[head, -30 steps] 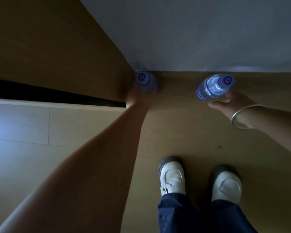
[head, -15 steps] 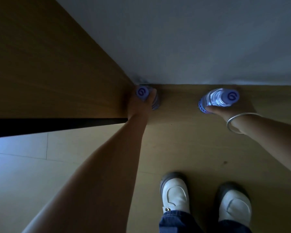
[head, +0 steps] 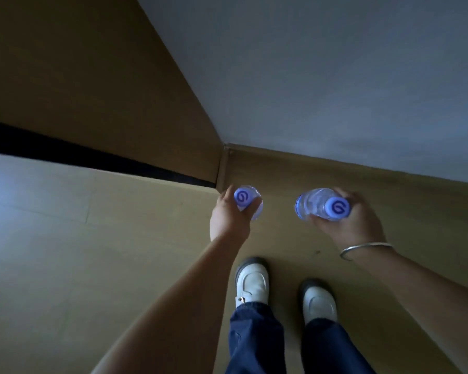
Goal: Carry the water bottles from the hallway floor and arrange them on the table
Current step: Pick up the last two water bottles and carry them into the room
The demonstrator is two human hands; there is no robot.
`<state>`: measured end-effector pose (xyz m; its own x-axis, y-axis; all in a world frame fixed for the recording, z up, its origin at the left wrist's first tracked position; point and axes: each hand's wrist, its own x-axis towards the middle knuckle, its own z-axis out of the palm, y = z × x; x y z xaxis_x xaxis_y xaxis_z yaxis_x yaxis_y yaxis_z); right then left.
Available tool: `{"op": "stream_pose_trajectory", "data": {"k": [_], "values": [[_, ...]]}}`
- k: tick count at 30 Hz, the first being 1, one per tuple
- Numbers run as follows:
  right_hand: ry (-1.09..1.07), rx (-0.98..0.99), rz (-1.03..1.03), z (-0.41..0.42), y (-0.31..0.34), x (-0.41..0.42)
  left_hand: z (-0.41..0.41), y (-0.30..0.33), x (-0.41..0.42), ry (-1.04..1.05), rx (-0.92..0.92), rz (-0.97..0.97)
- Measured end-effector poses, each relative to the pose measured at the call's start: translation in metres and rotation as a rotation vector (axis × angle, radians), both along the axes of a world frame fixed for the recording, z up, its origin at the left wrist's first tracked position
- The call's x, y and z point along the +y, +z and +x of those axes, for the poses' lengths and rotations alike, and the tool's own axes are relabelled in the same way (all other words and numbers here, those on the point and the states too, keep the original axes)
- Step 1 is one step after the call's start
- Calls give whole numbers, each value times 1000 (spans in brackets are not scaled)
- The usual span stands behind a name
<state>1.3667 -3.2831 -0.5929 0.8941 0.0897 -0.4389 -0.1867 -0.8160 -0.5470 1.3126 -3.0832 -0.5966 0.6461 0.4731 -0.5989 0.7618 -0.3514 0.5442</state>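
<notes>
1. The left water bottle (head: 250,203) is seen almost straight down its cap, a pale blue disc with a dark swirl mark; only a little clear body shows past the cap on the right side. It sits in the air above the wooden hallway floor (head: 146,238), close to the corner where the wood panel (head: 79,85) meets the grey wall (head: 335,71).
2. The left hand (head: 229,221) has its grip clamped on that bottle just under the cap, thumb and fingers wrapped round from the left and below.
3. The right water bottle (head: 318,203) is tilted, its cap pointing toward the lower right and its clear ribbed body running up and to the left, with a blue band showing at the far end.
4. The right hand (head: 350,222) has its grip clamped on this bottle round the neck end, fingers curled over the top and thumb beneath. A thin silver bangle (head: 362,249) circles that wrist.
5. The two bottles are near each other but apart, with bare floor between them.
6. Below the hands stand two white shoes (head: 251,283) with dark soles, topped by dark blue trouser legs (head: 257,338).
7. A black gap (head: 92,155) runs along the foot of the wood panel on the left. The scene is dim.
</notes>
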Motion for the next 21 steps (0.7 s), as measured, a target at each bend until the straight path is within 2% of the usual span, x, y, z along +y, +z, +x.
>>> {"op": "stream_pose_trajectory", "data": {"k": [4, 8, 16, 21], "values": [[49, -57, 82, -13, 83, 19, -19, 76, -16, 9, -28, -31], [245, -113, 139, -7, 179, 26, -30, 166, -21, 6, -124, -32], [503, -293, 203, -13, 391, 54, -67, 367, 4, 158, -393, 29], [647, -407, 277, -45, 493, 90, -92, 465, 15, 358, -534, 62]]}}
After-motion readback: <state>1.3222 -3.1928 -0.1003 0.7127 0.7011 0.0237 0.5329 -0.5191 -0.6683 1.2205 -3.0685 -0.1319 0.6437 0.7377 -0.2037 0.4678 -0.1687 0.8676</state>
